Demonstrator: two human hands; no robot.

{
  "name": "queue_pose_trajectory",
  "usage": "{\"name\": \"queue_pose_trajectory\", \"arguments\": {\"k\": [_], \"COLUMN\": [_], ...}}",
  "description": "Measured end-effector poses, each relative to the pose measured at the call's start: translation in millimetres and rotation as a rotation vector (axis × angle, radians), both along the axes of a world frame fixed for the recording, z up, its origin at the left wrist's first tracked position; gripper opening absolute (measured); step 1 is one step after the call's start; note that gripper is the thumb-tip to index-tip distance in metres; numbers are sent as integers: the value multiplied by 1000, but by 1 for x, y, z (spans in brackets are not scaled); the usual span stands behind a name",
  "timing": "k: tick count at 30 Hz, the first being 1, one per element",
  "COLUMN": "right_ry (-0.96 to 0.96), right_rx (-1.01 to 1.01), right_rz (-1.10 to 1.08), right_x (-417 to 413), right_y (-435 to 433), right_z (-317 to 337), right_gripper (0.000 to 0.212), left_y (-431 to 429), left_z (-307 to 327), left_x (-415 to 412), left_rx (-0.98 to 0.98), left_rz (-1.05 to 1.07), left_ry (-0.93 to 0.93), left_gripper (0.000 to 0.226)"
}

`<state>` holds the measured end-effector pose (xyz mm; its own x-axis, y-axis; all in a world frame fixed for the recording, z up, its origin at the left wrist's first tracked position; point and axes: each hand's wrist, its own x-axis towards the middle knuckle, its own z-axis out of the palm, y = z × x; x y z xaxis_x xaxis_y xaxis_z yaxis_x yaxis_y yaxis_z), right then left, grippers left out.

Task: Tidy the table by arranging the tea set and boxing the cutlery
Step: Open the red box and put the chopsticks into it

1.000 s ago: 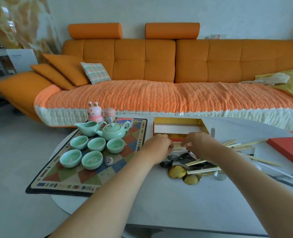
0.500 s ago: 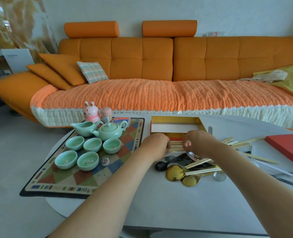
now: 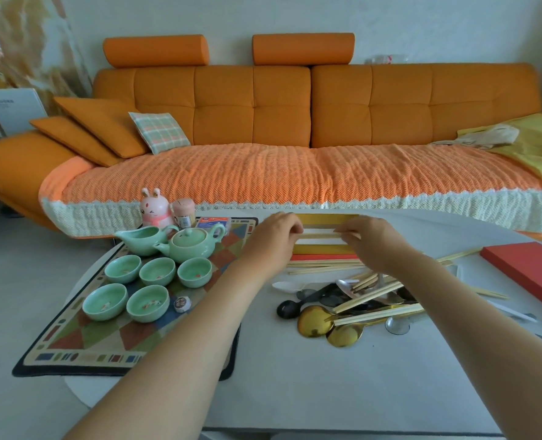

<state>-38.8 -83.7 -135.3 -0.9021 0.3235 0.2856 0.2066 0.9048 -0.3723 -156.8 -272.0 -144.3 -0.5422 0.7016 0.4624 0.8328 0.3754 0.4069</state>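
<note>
My left hand (image 3: 276, 233) and my right hand (image 3: 371, 242) hold the two ends of a bundle of wooden chopsticks (image 3: 319, 235) over the open gold-lined box (image 3: 323, 249) at the table's far edge. More chopsticks (image 3: 320, 265) lie just in front of the box. A pile of spoons and chopsticks (image 3: 352, 308), with gold, black and silver spoons, lies on the white table under my right forearm. The green teapot (image 3: 193, 244), pitcher (image 3: 142, 239) and several green cups (image 3: 150, 285) stand on the patterned mat (image 3: 82, 344) at left.
The red box lid (image 3: 530, 271) lies at the right edge of the table. A pink rabbit figure (image 3: 155, 208) and a small jar (image 3: 184, 212) stand behind the tea set. A few chopsticks and white utensils lie at the right. An orange sofa runs behind the table.
Both hands have lifted a bundle of chopsticks from the table in front of the box and moved it away from me, over the open box.
</note>
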Motion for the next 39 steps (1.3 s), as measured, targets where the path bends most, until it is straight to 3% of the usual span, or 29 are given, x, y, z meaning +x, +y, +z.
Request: {"name": "queue_pose_trajectory", "arguments": {"k": [4,12,15,19,23,27,30,32,35,37,39], "right_ry": [145,-100,-70,-159,-230,-290,-295,-202,-41,-83,-216], "right_rx": [26,124,99,-21,72,47,9,71,146,146,153], "right_rz": [-104,-201,-187,-32,22,6,36,7,-4,18,43], "right_x": [-9,-24,-25,-19,-12,-3,5,10,13,18,23], "right_y": [9,4,4,-4,-9,-11,-13,-11,-7,-10,-14], "right_z": [-8,-20,-16,-18,-19,-13,-12,-14,-16,-13,-12], "right_gripper": [25,43,39,38,33,40,48,50,37,31,25], "left_y": [0,-4,-1,5,4,1,-2,-4,0,3,5], "left_z": [-10,-25,-26,-27,-26,-24,-23,-24,-19,-15,-16], "left_x": [-13,-19,-14,-12,-14,-10,-4,1,12,19,24], "left_rx": [-12,-245,-274,-370,-373,-397,-393,-335,-161,-136,-225], "left_rz": [92,37,20,20,-3,-17,-9,2,-52,-106,-125], "left_ry": [153,70,40,94,-54,-54,39,172,281,239,166], "left_gripper": [18,42,44,43,40,38,41,43,27,16,18]}}
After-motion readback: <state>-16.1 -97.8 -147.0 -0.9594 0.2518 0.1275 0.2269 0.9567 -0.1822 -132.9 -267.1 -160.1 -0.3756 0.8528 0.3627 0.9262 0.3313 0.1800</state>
